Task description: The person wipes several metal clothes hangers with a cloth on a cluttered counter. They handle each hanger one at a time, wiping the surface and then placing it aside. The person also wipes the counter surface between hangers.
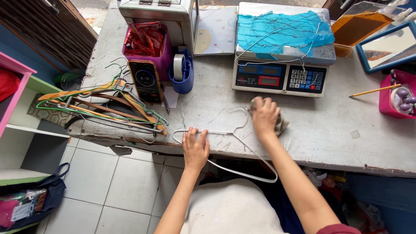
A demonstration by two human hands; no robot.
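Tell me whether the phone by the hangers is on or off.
On. The phone leans upright against the purple tub, its screen lit with a round dial.

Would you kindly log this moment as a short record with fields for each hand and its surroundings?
Left hand: flat on a white wire hanger, pinning it to the worn table
Right hand: presses a crumpled cloth near the hanger's hook
Left of hands: pile of hangers, phone
Behind: weighing scale, tape dispenser
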